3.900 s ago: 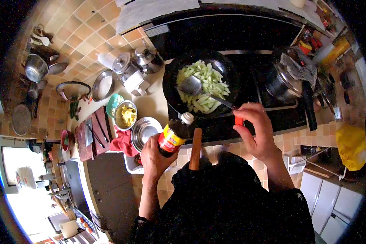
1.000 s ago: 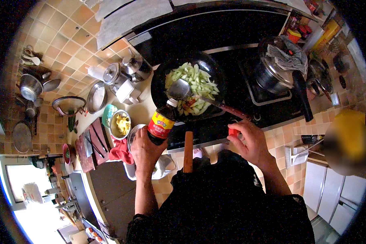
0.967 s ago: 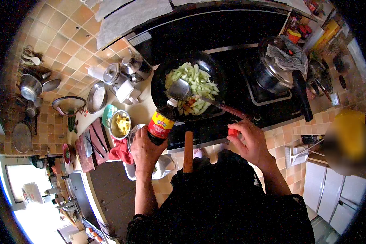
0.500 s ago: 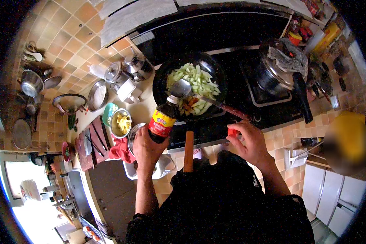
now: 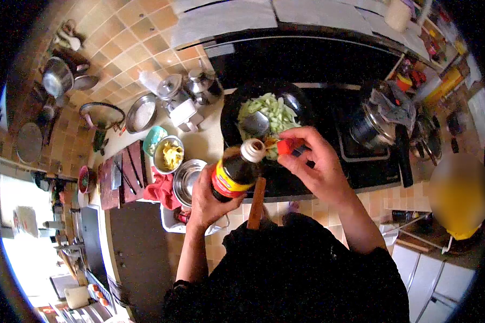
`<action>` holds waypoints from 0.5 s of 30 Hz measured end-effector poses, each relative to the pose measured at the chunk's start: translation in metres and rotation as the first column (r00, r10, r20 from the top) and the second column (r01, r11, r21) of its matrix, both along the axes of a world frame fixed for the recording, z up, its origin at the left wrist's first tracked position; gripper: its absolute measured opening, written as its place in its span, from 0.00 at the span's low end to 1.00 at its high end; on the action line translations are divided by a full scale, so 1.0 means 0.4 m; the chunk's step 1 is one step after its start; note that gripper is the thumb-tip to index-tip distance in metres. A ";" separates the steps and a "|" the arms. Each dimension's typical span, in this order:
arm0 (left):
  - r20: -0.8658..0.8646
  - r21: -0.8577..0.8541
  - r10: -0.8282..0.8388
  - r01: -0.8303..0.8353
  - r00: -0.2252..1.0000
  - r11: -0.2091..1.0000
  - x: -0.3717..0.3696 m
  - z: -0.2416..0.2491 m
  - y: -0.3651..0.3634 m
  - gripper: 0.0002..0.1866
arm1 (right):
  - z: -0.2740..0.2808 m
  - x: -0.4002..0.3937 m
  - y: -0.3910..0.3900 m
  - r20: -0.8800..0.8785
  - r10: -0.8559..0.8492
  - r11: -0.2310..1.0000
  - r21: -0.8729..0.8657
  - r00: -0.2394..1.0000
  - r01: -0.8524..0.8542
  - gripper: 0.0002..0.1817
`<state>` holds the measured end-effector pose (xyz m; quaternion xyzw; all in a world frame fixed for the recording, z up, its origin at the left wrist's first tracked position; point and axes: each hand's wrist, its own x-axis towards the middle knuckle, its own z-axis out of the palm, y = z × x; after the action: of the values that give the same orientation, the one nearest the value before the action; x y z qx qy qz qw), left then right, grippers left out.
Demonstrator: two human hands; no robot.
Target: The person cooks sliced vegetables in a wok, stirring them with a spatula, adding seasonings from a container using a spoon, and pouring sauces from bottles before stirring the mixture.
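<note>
My left hand is wrapped round a bottle of dark sauce with a yellow and red label. The bottle leans to the right, its pale mouth uncapped. Between the fingertips of my right hand is a red cap, close to the bottle's mouth. Behind both hands a black wok sits on the stove, holding pale green chopped vegetables. A metal spatula lies on them, its handle mostly hidden by my right hand. The wok's wooden handle points towards me.
A lidded pot with a long black handle stands on the right burner. Left of the stove are a bowl of yellow food, a metal bowl, a red cloth and a cutting board with a knife and chopsticks.
The bottle has risen and tipped to the right. My right hand has moved left and up with the red cap, towards the bottle's mouth. The whole view has shifted somewhat.
</note>
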<state>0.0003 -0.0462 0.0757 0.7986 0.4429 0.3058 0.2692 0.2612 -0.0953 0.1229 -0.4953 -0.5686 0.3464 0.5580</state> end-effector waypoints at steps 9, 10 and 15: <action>0.005 -0.009 -0.140 0.140 0.990 0.990 -0.085 0.028 -0.022 0.40 | 0.138 -0.034 0.051 0.607 0.254 0.831 0.262 0.753 -0.491 0.19; 0.017 -0.054 -0.182 0.182 0.983 0.982 -0.101 0.035 -0.025 0.40 | 0.151 -0.035 0.049 0.654 0.276 0.792 0.261 0.705 -0.552 0.18; 0.048 -0.126 -0.295 0.298 0.954 0.946 -0.144 0.059 -0.036 0.41 | 0.194 -0.049 0.033 0.754 0.329 0.694 0.215 0.569 -0.687 0.19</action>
<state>-0.0574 -0.0606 0.0991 0.8322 0.3333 0.2430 0.3706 0.2414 -0.0820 0.2004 -0.2328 -0.9165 0.1417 0.2929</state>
